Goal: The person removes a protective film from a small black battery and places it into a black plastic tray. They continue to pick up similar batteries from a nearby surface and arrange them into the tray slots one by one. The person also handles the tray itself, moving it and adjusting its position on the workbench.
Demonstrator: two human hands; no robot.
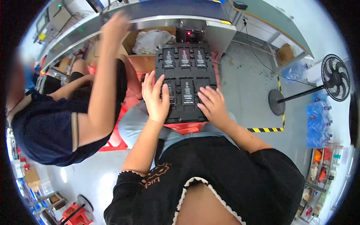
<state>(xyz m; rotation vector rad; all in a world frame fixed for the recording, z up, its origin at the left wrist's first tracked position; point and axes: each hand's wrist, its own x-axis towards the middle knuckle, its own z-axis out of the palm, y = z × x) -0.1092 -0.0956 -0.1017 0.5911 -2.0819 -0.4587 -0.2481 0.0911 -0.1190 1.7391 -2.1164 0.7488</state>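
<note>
A black moulded tray (174,117) rests on my lap, with several flat black phone batteries (187,91) lying in its recesses in two rows. My left hand (156,100) lies at the tray's near left, fingers spread across its edge and partly over the near-left battery (171,89). Over the near-right recess is my right hand (213,104), fingers apart and slightly bent, its fingertips at the battery (204,81) there. That battery is partly hidden under them. Neither hand visibly grips anything.
A co-worker (41,129) sits close on my left, one blurred hand (115,27) raised at the conveyor (161,12). Beyond the tray stands a carton holding clear plastic bags (152,41). A pedestal fan (335,78) and black-yellow floor tape (264,129) are to the right.
</note>
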